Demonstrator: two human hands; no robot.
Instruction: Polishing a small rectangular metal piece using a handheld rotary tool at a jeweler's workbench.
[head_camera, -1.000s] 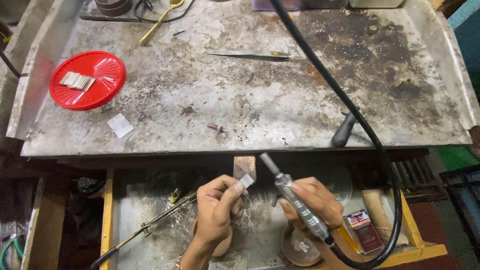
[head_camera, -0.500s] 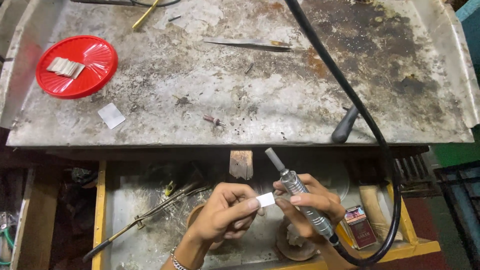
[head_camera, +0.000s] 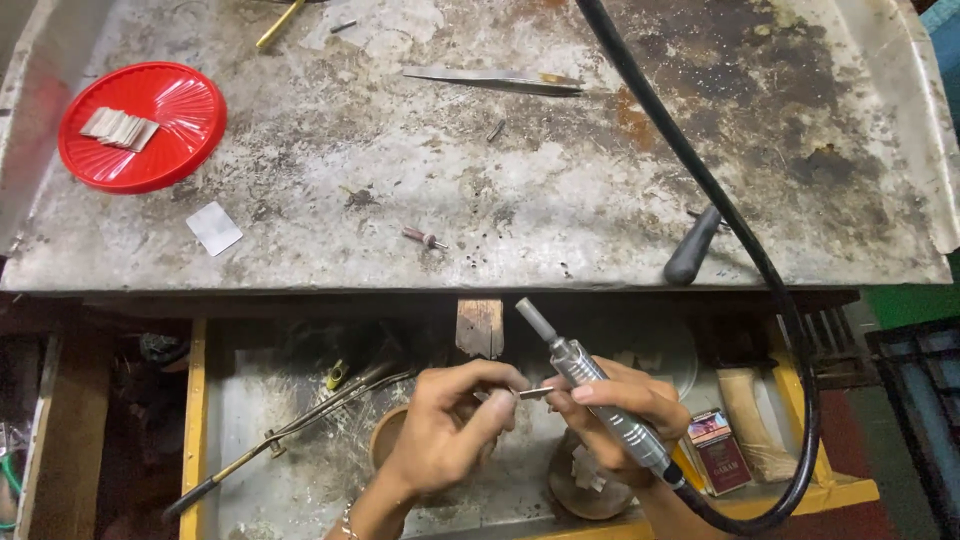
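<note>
We look down at our two hands over an open drawer (head_camera: 215, 420), just below a stained metal table (head_camera: 560, 190). Left hand (head_camera: 445, 425) has its grip closed on a small flat silver metal piece (head_camera: 535, 393), pinched w/ fingertips. Right hand (head_camera: 620, 405) is wrapped around a rotary handpiece (head_camera: 590, 395), tip pointing up-left; its black hose (head_camera: 700, 190) runs across the table. The piece sits btwn both hands, touching right fingers. Far left on the table: red plate (head_camera: 150, 150) w/ more silver pieces (head_camera: 120, 127).

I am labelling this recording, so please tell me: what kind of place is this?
Probably a small metalworking or jewellery bench: a stained, scratched metal worktop, a silver rotary handpiece on a black flexible shaft in the right hand, and a red round plastic lid holding small metal strips.
</note>
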